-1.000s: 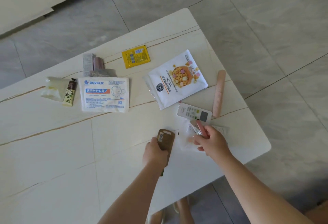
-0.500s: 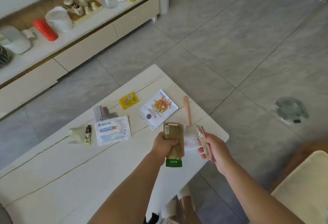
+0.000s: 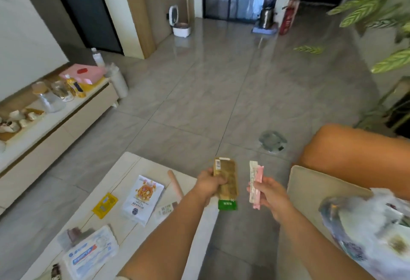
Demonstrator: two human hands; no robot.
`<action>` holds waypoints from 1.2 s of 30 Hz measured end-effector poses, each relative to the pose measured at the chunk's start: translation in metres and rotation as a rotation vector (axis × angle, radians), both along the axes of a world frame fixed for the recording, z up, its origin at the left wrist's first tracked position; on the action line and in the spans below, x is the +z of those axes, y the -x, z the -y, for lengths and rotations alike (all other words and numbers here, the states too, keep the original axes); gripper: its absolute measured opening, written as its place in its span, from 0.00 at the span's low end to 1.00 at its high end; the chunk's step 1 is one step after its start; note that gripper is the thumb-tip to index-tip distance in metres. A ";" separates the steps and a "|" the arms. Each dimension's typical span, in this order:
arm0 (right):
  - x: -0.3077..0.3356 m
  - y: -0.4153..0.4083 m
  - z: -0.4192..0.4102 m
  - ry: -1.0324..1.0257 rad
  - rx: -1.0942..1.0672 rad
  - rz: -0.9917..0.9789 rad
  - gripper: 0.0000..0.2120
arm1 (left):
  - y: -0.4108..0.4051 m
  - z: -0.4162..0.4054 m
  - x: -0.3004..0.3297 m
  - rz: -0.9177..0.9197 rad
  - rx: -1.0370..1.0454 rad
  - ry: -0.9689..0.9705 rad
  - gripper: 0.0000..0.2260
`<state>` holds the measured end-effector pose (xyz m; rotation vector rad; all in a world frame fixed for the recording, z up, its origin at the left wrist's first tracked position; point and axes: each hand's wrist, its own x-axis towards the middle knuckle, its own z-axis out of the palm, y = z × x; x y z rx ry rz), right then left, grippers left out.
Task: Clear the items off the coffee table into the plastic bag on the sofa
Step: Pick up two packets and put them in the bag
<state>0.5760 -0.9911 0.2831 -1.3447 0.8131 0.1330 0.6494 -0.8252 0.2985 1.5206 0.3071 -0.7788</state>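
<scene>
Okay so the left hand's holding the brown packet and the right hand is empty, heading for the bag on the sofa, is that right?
Not quite. The right hand is not empty: in the head view it holds a pink packet with a clear wrapper beside it. The rest stands: the left hand grips the brown packet, and the bag lies on the sofa to the right.

Two bare forearms are seen reaching in from the lower edge of the head view, ending in the left hand [image 3: 209, 185] and the right hand [image 3: 271, 197]. No sleeve is seen on either arm, both being uncovered from the frame edge to the wrist. The fingers and wrists are left bare. A pale strip is glimpsed at the bottom edge beside the left arm, possibly the hem of a garment, though it is too blurred to be identified.
</scene>
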 end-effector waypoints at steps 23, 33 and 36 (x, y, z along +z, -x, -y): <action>-0.023 0.212 0.307 0.097 -0.684 -0.188 0.10 | 0.135 0.378 0.001 -0.074 -0.588 -0.079 0.07; -0.059 0.247 0.362 -0.030 -0.826 -0.393 0.10 | 0.178 0.484 -0.061 -0.013 -0.943 -0.290 0.10; -0.061 0.242 0.374 -0.068 -0.874 -0.400 0.09 | 0.178 0.513 -0.079 0.017 -0.972 -0.409 0.12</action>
